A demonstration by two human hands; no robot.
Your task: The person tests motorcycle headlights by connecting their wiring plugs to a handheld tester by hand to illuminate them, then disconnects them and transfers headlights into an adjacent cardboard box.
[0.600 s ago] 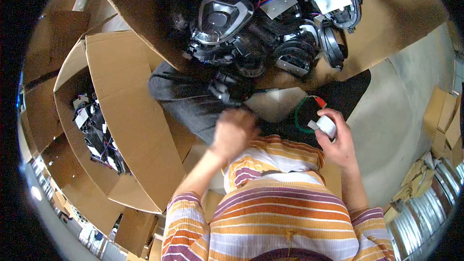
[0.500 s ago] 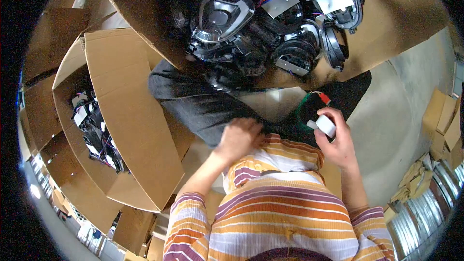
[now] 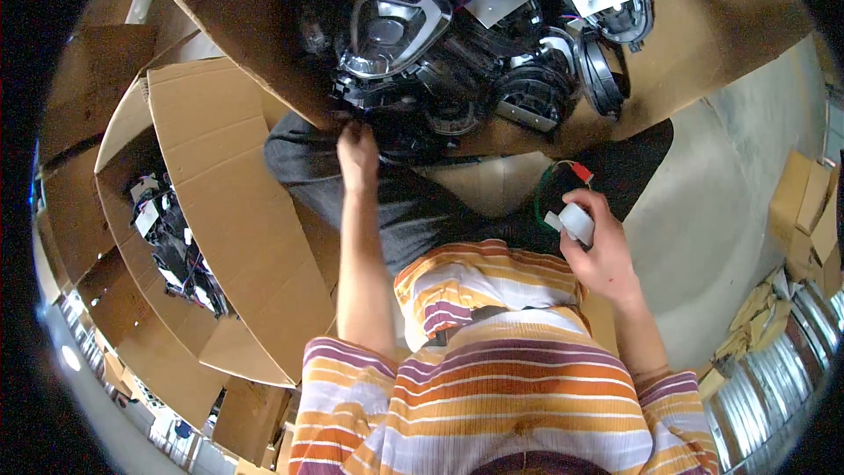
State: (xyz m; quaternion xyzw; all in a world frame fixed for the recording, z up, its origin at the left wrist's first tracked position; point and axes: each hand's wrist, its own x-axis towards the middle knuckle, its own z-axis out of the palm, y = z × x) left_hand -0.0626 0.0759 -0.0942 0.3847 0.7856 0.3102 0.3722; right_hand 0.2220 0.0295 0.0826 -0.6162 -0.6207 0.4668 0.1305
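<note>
My right hand [image 3: 601, 246] is closed around a small white rounded piece [image 3: 577, 222] with a short tab on its side. Close by are a red connector [image 3: 581, 172] and a green wire [image 3: 543, 186]; whether they join the white piece I cannot tell. My left hand [image 3: 358, 158] reaches over my left leg to the near edge of the big cardboard box [image 3: 703, 53], at a black lamp housing [image 3: 406, 134]. Its fingertips are lost in the dark parts there. Inside the box lies a headlamp [image 3: 396, 31] with a clear lens, among several other black lamp units.
A second cardboard box [image 3: 237, 202] at the left holds black parts with white tags [image 3: 176, 246]. Folded cardboard [image 3: 804, 211] and a shiny silvery corrugated stack [image 3: 774, 387] stand at the right. Grey floor [image 3: 703, 211] shows beside my right leg.
My left hand has moved from my lap up and away to the near edge of the big box. The right hand still holds the white piece and has shifted slightly left.
</note>
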